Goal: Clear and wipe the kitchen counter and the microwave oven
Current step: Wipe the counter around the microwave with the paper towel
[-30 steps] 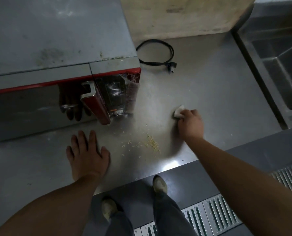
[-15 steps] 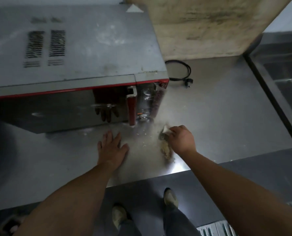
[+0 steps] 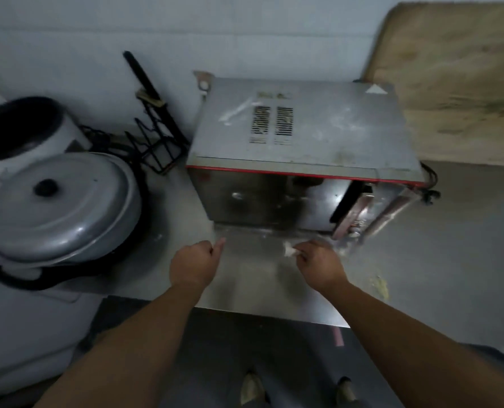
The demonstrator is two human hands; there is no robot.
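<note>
The steel microwave oven [image 3: 303, 134] with a red front strip stands on the metal counter [image 3: 456, 260]. Its door looks slightly ajar at the right. My right hand [image 3: 318, 265] is closed on a small white wipe [image 3: 289, 250] just in front of the oven's base. My left hand [image 3: 194, 265] hovers beside it as a loose fist with nothing in it, index finger poking toward the oven. A small heap of yellowish crumbs [image 3: 380, 285] lies on the counter to the right of my right hand.
A large lidded grey pot [image 3: 59, 204] in a black pan sits at the left, a white cooker [image 3: 24, 134] behind it. A black wire rack [image 3: 156, 142] leans on the wall. A wooden board [image 3: 456, 83] stands behind right. The counter's front edge is near my wrists.
The view swung left and up, bringing pots and wall into sight. My left hand lifted off the counter and curled. My right hand moved the wipe left; the crumbs now lie to its right.
</note>
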